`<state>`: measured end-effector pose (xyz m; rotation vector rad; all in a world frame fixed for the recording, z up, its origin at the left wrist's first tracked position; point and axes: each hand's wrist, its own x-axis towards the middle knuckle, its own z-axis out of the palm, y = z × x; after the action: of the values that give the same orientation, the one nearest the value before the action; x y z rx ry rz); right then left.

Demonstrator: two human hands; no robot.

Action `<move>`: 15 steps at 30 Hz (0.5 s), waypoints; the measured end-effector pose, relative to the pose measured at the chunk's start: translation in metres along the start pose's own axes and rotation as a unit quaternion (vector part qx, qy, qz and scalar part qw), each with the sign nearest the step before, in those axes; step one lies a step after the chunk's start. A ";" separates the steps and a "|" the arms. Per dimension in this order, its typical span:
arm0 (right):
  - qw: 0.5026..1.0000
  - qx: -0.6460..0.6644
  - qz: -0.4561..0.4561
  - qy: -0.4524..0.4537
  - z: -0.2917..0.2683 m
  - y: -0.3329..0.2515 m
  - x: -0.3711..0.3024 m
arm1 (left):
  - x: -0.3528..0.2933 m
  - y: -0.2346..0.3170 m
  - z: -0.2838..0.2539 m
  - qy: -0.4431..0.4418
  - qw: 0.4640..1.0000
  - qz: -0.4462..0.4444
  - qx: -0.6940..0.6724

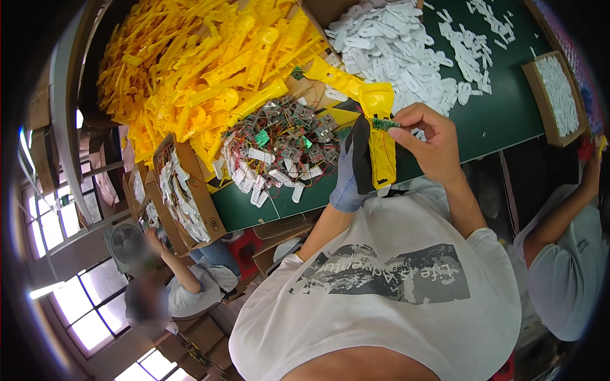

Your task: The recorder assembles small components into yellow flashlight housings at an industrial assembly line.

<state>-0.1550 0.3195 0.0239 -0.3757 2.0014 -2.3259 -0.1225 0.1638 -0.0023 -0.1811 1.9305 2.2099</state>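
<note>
Head view: left hand gripping yellow shell; right hand pinching green board at right end, likely light, stiff, fragile; edges probably offering safest hold.

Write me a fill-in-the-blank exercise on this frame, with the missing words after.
The right hand pinches a small green ____.
The left hand, in a ____, holds a yellow plastic piece.
The large heap at upper left is coloured ____.
The tabletop is coloured ____.
Missing words: circuit board; glove; yellow; green.
</note>
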 end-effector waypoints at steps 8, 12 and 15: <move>0.998 -0.001 0.051 -0.024 -0.012 0.006 -0.008 | 0.002 -0.011 0.006 -0.041 0.971 -0.104 -0.209; 0.997 0.014 0.067 -0.021 -0.019 0.009 -0.012 | 0.003 -0.018 0.007 -0.059 0.974 -0.106 -0.191; 0.997 0.027 0.071 -0.026 -0.024 0.009 -0.014 | 0.006 -0.029 0.005 -0.081 0.976 -0.099 -0.175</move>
<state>-0.1479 0.3442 0.0101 -0.2786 1.8713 -2.2554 -0.1213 0.1733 -0.0312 -0.2253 1.3676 2.3284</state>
